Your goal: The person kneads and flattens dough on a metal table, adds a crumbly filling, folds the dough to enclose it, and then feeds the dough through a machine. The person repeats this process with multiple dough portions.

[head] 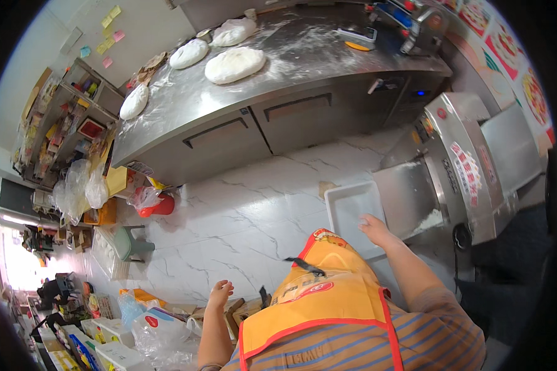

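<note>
My left hand hangs over the floor at the lower middle, fingers loosely curled, with nothing seen in it. My right hand is above a white plastic tray, and it too appears to hold nothing. The tray sits below the metal chute of a stainless steel dough machine, where some white flour or dough lies. Several pale dough pieces, among them a large oval dough slab, rest on a floured steel counter. I wear an orange apron with red edging.
A second machine with a crank-like metal body stands at the counter's right end, near a scale and an orange scraper. On the left are a red bucket, a green stool and shelves. Bags and boxes crowd the lower left.
</note>
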Tool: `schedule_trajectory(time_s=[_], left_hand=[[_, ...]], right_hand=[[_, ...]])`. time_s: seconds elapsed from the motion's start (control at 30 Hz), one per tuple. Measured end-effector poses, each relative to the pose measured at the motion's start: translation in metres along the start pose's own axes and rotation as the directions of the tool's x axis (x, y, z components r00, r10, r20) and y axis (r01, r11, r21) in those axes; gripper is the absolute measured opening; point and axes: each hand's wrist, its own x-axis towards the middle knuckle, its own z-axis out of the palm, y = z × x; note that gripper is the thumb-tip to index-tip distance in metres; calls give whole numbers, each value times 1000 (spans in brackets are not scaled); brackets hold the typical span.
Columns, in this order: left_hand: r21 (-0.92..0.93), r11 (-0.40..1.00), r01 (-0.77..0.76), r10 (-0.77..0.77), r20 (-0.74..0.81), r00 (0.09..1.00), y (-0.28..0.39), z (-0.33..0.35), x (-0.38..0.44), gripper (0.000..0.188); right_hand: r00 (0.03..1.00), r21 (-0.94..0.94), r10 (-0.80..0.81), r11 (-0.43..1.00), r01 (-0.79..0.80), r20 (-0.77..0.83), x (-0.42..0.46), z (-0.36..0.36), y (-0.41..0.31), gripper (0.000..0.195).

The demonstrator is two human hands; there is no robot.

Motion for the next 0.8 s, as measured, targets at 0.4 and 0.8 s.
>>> schedule_trajectory(time_s=[0.4, 0.8], left_hand=[[-76, 991, -108, 110, 16, 994, 256, -39, 128, 47], [191, 500, -845, 852, -286, 439, 646, -29, 270, 37]], right_hand=[[974, 529, -219, 834, 159, 53, 270, -1, -244, 34], [735, -549, -673, 646, 530, -83, 489, -25, -523, 59]])
